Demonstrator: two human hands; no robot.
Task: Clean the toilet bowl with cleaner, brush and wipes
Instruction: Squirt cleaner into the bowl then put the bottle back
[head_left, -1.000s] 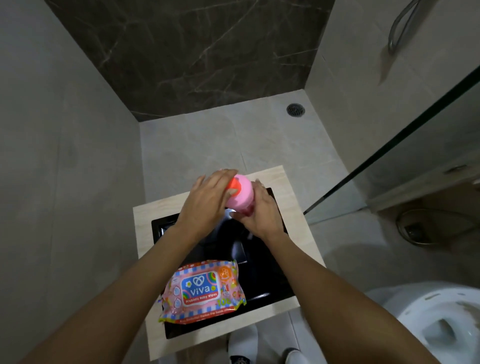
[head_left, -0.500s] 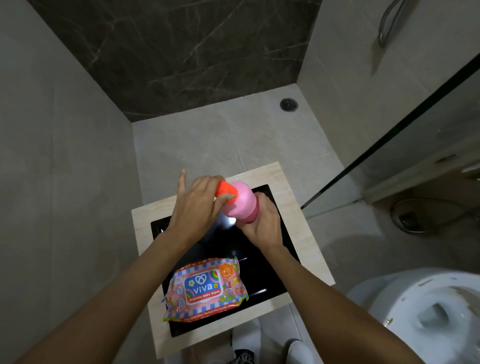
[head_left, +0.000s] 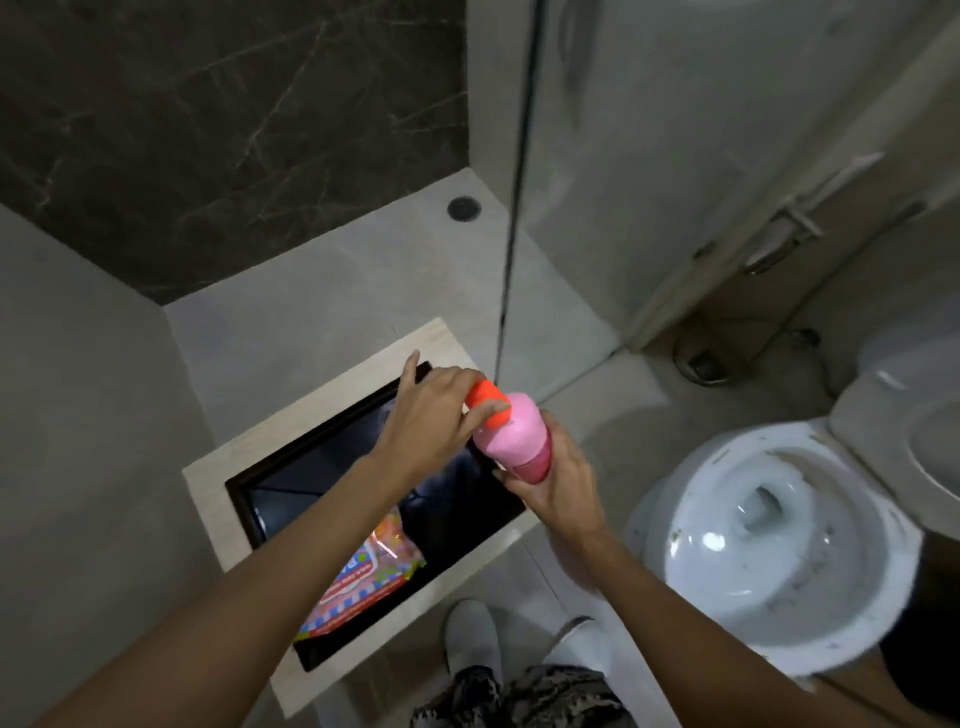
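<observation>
Grey tiled floor (head_left: 332, 291) underfoot, and nearest the camera two white slippers (head_left: 472, 636) stand on it below patterned trouser legs. Just beyond, a pale-framed tabletop (head_left: 208, 499) with a glossy black centre carries a colourful pack of wipes (head_left: 363, 577), lying flat and partly hidden under the left forearm. Above the tabletop's right edge, the right hand (head_left: 558, 480) is wrapped round the lower body of a pink cleaner bottle (head_left: 517, 441), holding it tilted with its top leaning left. The left hand (head_left: 434, 410) comes over from the other side, thumb and fingers pinching the orange cap (head_left: 485, 397), forefinger sticking out straight. Off to the right, the white toilet bowl (head_left: 769, 540) sits open, dark specks on the inner wall and rim, water pooled at the bottom. Further back, a glass shower panel (head_left: 514, 208) rises from the floor, with a round floor drain (head_left: 464, 209) behind it, close to the dark marble wall (head_left: 208, 130). The frame is a little blurred.
</observation>
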